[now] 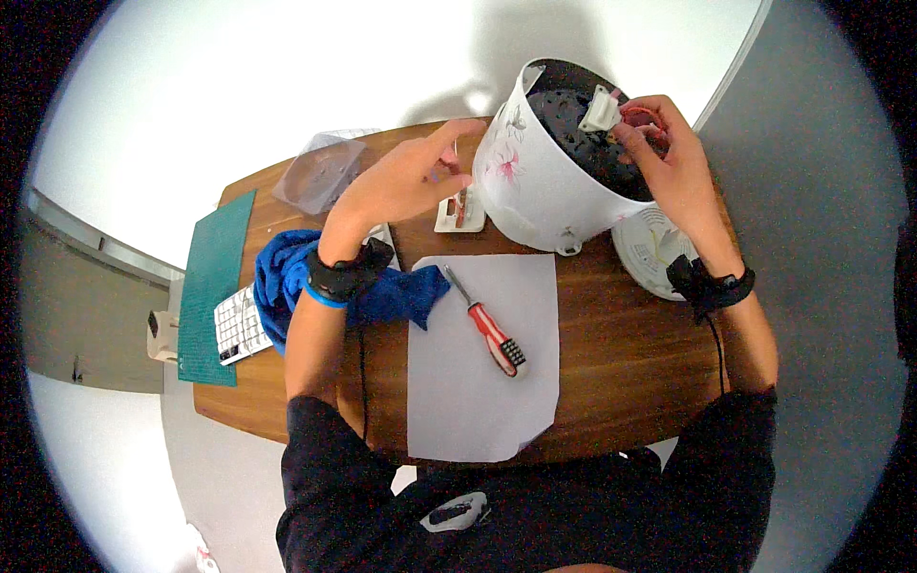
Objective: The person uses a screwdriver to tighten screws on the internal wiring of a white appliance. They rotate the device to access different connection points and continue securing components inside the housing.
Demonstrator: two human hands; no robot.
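Observation:
A white rice-cooker-like housing with a pink flower print stands tilted at the back of the table, its dark hollow inside showing. My right hand is over its opening, fingers closed on a small white plastic part. Reddish wires run beside those fingers. Left of the housing my left hand hovers with thumb and fingers apart, holding nothing. Just beyond its fingertips, on the table, lies a small white plastic piece with a reddish-brown strip in it.
A red-handled screwdriver lies on a white paper sheet. To the left are a blue cloth, a white keyboard, a green mat and a clear plastic container. A round white slotted cover sits right of the housing.

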